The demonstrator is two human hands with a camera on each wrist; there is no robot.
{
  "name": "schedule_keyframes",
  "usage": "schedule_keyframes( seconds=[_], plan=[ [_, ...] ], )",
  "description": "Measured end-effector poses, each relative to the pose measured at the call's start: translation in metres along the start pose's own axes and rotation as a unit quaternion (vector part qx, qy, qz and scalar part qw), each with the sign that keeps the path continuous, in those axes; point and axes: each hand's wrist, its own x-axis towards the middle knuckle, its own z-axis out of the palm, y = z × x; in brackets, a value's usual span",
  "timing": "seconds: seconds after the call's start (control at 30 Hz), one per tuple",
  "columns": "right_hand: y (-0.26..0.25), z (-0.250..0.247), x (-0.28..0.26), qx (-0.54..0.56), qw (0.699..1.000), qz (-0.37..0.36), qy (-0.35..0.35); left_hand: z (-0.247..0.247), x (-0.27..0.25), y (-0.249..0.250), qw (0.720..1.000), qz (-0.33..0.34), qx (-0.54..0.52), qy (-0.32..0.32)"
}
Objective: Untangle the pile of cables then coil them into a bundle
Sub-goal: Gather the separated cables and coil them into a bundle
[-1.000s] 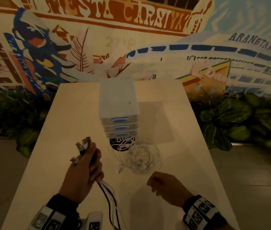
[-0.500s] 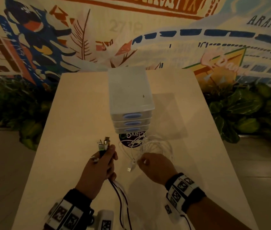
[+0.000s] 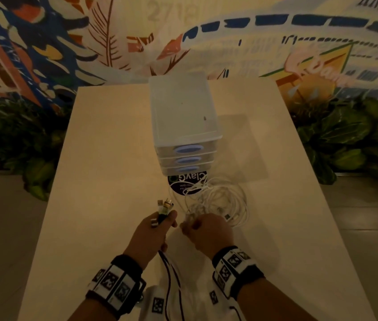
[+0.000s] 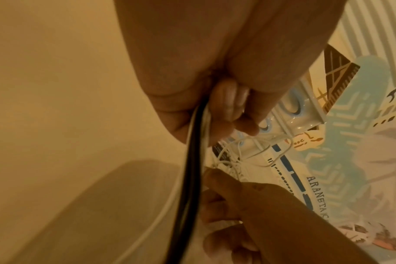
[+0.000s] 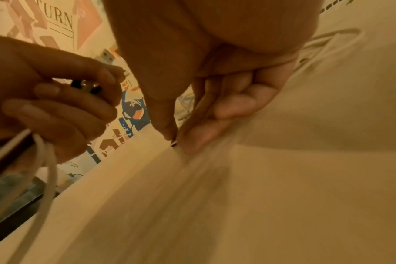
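loosely, white cables (image 3: 218,200) lie tangled; left hand (image 3: 153,235) grips plug ends, right hand (image 3: 206,232) pinches one.

Glossy translucent plastic drawer unit (image 3: 184,117)

The head camera looked down and forward from above the desk (image 3: 104,158), taking in both wrists, the drawer unit (image 3: 183,117) and the painted wall (image 3: 253,54) behind. The left wrist camera sat hard against the left hand (image 4: 192,71), facing along the fingers toward the drawer unit (image 4: 301,110) and the wall, with the right hand (image 4: 249,205) low in its frame. The right wrist camera, as close to the right hand (image 5: 215,80), looked across the desk (image 5: 283,196) and caught the left hand (image 5: 57,100) at its left edge. All three shared the two hands and the white cable pile (image 3: 218,202).
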Motion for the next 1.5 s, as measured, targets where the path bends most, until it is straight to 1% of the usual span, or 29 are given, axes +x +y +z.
schedule_keyframes(
  seconds=[0.07, 0.13, 0.2, 0.27, 0.33, 0.43, 0.53, 0.63, 0.77, 0.8, 0.87, 0.93, 1.07, 1.17, 1.27, 1.4, 1.5],
  plan=[
    [0.006, -0.003, -0.007, 0.025, 1.0, -0.01, 0.0, 0.004, 0.005, -0.002, 1.0, 0.001, 0.011, 0.018],
    [0.014, -0.013, -0.015, 0.04, 0.998, -0.023, 0.046, 0.01, 0.01, -0.006, 0.999, 0.024, 0.02, 0.019],
    [0.02, -0.027, -0.018, 0.041, 0.992, -0.044, 0.113, 0.014, 0.014, -0.011, 0.998, 0.044, 0.05, 0.016],
    [0.022, -0.041, -0.013, 0.056, 0.98, -0.087, 0.169, 0.019, 0.018, -0.017, 0.995, 0.038, 0.085, 0.019],
    [0.024, -0.049, 0.002, 0.064, 0.971, -0.134, 0.186, 0.024, 0.023, -0.023, 0.992, 0.038, 0.116, 0.016],
    [0.025, -0.045, 0.024, -0.005, 0.976, -0.162, 0.147, 0.032, 0.027, -0.025, 0.986, 0.052, 0.155, 0.02],
    [0.024, -0.038, 0.029, -0.051, 0.976, -0.176, 0.118, 0.036, 0.029, -0.025, 0.986, 0.065, 0.148, 0.034],
    [0.028, -0.042, 0.027, -0.031, 0.975, -0.19, 0.111, 0.036, 0.026, -0.022, 0.99, 0.079, 0.106, 0.053],
    [0.035, -0.053, 0.021, 0.027, 0.965, -0.238, 0.106, 0.038, 0.017, -0.017, 0.994, 0.086, -0.013, 0.068],
    [0.035, -0.056, 0.018, 0.046, 0.961, -0.254, 0.099, 0.039, 0.016, -0.015, 0.993, 0.086, -0.029, 0.074],
    [0.029, -0.063, 0.011, 0.083, 0.958, -0.267, 0.064, 0.04, 0.011, -0.01, 0.992, 0.089, -0.051, 0.073],
    [0.023, -0.068, 0.007, 0.099, 0.961, -0.256, 0.028, 0.042, 0.006, -0.004, 0.991, 0.088, -0.076, 0.062],
    [0.023, -0.072, 0.008, 0.101, 0.96, -0.259, 0.024, 0.042, 0.001, 0.0, 0.991, 0.084, -0.089, 0.053],
    [0.027, -0.078, 0.009, 0.126, 0.962, -0.242, 0.012, 0.039, -0.001, -0.001, 0.989, 0.093, -0.094, 0.06],
    [0.03, -0.081, 0.01, 0.158, 0.965, -0.209, 0.013, 0.037, -0.003, -0.003, 0.987, 0.087, -0.108, 0.079],
    [0.031, -0.082, 0.007, 0.162, 0.96, -0.224, 0.029, 0.033, -0.008, -0.002, 0.98, 0.074, -0.158, 0.095],
    [0.031, -0.088, 0.004, 0.205, 0.953, -0.22, 0.034, 0.032, -0.015, 0.0, 0.978, 0.087, -0.163, 0.1]
  ],
)
